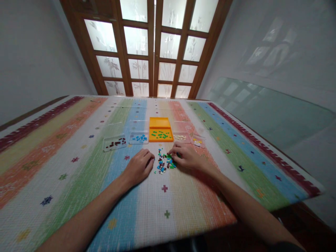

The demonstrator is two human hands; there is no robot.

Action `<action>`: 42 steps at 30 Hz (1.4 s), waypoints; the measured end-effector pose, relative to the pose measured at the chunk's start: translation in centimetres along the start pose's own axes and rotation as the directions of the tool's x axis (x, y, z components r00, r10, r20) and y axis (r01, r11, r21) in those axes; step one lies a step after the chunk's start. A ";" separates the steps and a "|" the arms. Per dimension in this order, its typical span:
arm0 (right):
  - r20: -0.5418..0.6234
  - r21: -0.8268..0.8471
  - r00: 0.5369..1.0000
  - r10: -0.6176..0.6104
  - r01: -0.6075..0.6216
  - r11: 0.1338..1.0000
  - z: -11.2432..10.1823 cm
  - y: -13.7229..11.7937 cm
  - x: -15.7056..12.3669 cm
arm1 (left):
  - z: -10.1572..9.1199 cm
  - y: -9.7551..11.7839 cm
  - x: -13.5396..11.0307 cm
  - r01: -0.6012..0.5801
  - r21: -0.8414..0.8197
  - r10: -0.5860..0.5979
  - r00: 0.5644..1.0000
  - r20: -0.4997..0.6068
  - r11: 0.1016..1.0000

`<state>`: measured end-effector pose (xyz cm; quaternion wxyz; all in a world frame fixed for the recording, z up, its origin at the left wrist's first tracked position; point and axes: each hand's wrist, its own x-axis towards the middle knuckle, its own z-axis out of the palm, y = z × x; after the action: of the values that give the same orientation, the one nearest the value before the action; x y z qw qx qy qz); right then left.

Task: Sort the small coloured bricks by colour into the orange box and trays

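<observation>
The pile of small bricks lies between the hands on the striped cloth. The right hand touches its right edge with bent fingers, and I cannot tell whether they grip anything. The left hand rests loosely curled and empty just beside it.

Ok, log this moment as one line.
left hand: curled, on mat beside brick pile | right hand: touching brick pile | orange tray: green bricks inside

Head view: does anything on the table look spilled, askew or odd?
Nothing damaged. A loose mixed pile of small bricks lies between the left hand and right hand, whose fingertips touch it. The rightmost clear tray sits slightly skewed.
</observation>
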<state>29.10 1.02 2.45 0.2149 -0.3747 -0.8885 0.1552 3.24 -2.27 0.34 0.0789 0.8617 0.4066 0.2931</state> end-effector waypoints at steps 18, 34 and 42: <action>0.076 0.006 0.997 0.017 -0.018 1.000 -0.1 -0.4 -0.4 | 0.2 -0.2 -0.1 0.000 -0.005 0.000 1.000 0.020 1.000; 0.070 0.012 0.992 0.100 -0.101 0.995 -0.3 -0.2 0.0 | 0.1 -0.1 0.1 0.023 -0.033 -0.023 1.000 0.015 0.999; 0.083 0.006 0.992 0.090 -0.091 0.996 -0.4 -0.7 0.0 | 0.0 0.1 0.1 0.019 -0.025 -0.019 1.000 0.018 1.000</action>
<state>28.88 0.59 3.09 0.1725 -0.4068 -0.8780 0.1843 3.38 -2.31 0.40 0.0959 0.8593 0.4104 0.2898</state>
